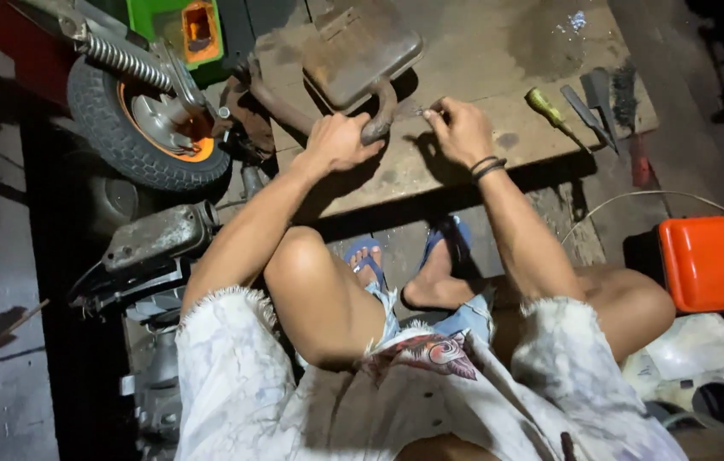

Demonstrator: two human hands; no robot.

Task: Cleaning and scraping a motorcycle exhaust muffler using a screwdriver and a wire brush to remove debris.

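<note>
A rusty metal muffler (360,49) with a curved pipe (293,109) lies on a worn wooden board (498,77) in front of me. My left hand (338,141) is closed around the lower bend of the pipe. My right hand (462,128) sits just right of it, its fingers pinched on a small dark piece next to the pipe end; what that piece is stays unclear. Black bands circle my right wrist. My knees and blue sandals (366,256) show below the board.
A small wheel (136,128) with an orange hub and a coil spring stands at upper left, engine parts (153,243) below it. A yellow-handled screwdriver (547,108) and dark flat tools (594,102) lie on the board's right. An orange box (716,260) sits at far right.
</note>
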